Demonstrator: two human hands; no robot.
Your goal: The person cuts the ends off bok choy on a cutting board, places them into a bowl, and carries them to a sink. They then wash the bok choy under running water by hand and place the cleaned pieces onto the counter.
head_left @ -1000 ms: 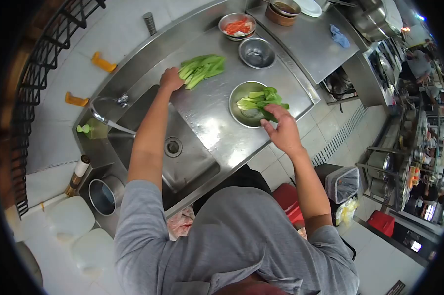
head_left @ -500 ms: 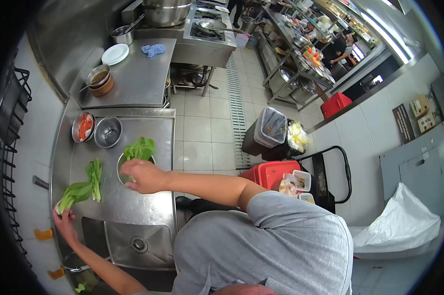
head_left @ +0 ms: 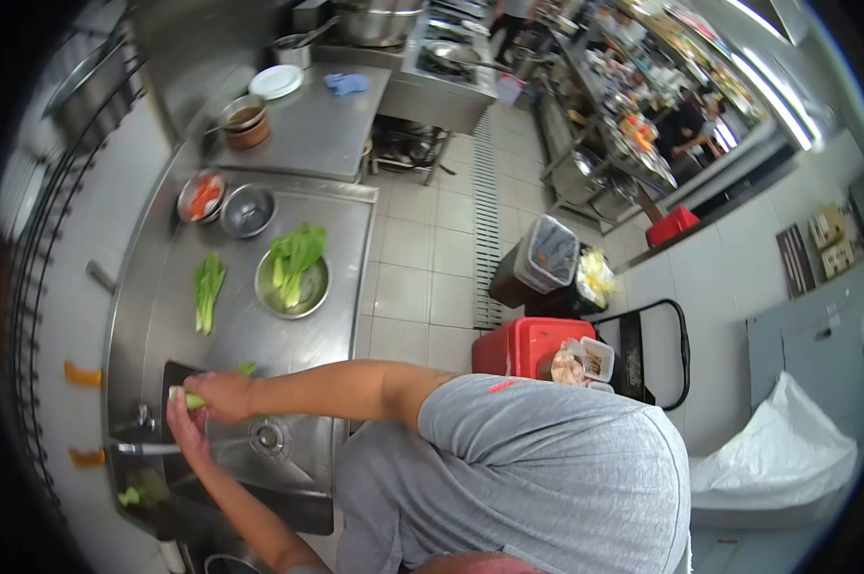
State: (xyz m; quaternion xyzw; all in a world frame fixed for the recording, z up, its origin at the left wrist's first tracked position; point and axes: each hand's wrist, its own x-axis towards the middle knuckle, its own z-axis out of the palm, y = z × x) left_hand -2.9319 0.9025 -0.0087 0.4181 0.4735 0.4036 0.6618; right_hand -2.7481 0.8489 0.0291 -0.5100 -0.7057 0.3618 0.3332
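Note:
Over the sink (head_left: 260,478), both hands are closed on one head of bok choy (head_left: 194,400). My left hand (head_left: 187,427) pinches its pale base end. My right hand (head_left: 223,395) wraps around the stalks, hiding most of them, and a bit of green leaf shows beyond the knuckles. Just beside my left forearm is the tap (head_left: 150,449). A second bunch of bok choy (head_left: 207,295) lies on the steel counter. To its right, a metal bowl (head_left: 303,304) contains more leafy bok choy (head_left: 296,251).
Farther back on the counter stand a bowl of orange-red pieces (head_left: 202,196) and a grey metal bowl (head_left: 247,211). White plates (head_left: 276,82) and a blue cloth (head_left: 346,84) rest on the side table. A red box (head_left: 518,346) and a lined bin (head_left: 542,253) are at right.
My right hand has left the bowl and come to the sink. My left hand has carried one bok choy from the counter to there, and both hands now hold it. The view has shifted.

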